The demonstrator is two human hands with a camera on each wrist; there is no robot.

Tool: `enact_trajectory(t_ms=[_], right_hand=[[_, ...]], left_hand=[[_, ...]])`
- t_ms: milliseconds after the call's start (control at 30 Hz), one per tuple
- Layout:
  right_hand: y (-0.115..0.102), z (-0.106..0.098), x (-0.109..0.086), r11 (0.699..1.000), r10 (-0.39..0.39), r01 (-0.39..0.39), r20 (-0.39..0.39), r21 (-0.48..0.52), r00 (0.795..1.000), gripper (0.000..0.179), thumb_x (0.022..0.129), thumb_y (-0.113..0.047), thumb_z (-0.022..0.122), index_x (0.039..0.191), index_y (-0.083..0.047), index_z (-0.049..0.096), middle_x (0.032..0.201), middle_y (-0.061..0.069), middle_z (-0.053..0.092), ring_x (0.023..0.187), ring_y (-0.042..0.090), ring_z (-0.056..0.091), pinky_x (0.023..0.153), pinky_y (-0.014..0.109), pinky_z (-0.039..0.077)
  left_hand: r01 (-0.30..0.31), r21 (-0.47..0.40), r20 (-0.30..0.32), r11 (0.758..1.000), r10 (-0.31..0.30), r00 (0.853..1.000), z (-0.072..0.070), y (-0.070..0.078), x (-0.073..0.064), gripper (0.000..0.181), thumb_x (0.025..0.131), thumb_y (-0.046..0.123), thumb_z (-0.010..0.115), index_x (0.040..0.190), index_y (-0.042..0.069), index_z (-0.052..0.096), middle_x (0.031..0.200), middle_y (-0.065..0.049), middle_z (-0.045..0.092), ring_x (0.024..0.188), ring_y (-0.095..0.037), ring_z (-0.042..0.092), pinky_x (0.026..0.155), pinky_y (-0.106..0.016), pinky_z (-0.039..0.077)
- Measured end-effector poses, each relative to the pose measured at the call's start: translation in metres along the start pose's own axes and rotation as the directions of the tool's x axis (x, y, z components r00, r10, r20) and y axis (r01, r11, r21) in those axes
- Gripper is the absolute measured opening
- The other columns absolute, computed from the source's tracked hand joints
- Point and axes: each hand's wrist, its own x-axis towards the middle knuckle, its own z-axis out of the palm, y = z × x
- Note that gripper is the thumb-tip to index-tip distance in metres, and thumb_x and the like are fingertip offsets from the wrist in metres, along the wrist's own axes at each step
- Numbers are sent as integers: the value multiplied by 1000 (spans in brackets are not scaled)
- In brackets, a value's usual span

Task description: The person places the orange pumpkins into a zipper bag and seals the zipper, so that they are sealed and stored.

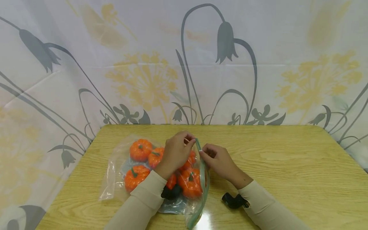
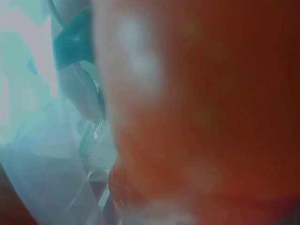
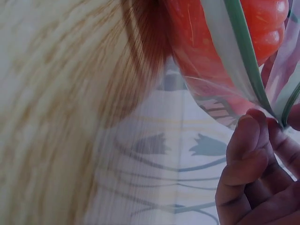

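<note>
A clear zip bag lies on the table with several orange toy pumpkins inside, their stems green. Its green zip strip runs along the right side. My left hand reaches over the bag and pinches the far end of the strip. Just to the right, my right hand pinches the strip between thumb and fingers. In the right wrist view the curled fingers meet at the green strip. A blurred pumpkin fills most of the left wrist view.
The yellow wood-grain table extends to the right of the bag. Behind it hangs a flower-patterned cloth. Black wrist devices sit under both sleeves, the left one over the bag.
</note>
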Motion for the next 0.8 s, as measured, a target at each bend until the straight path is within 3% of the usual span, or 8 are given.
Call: enact_trajectory(t_ms=[433, 633, 800], right_hand=[[3, 0, 2, 1000, 7, -9, 166, 6, 986, 24, 96, -13, 58, 72, -10, 58, 56, -2, 46, 49, 9, 45, 47, 25, 39], [0, -3, -3, 1000, 23, -20, 197, -18, 980, 25, 96, -13, 58, 71, -9, 58, 53, -4, 40, 45, 6, 37, 45, 22, 32], [-3, -1, -12, 998, 29, -20, 189, -53, 982, 26, 94, -14, 59, 69, -9, 56, 58, -6, 40, 53, 5, 37, 50, 21, 32]], left_hand=[[18, -27, -43, 999, -19, 999, -6, -3, 3, 11, 98, 26, 64, 101, 17, 69, 93, 0, 72, 86, -18, 68, 82, -40, 52], [23, -41, -40, 999, -25, 999, -5, -4, 4, 11, 98, 26, 64, 101, 16, 69, 95, 0, 71, 89, -20, 68, 97, -48, 43], [8, -37, -43, 999, -10, 999, -6, -3, 3, 13, 98, 26, 64, 102, 15, 69, 95, -1, 71, 89, -20, 69, 97, -50, 42]])
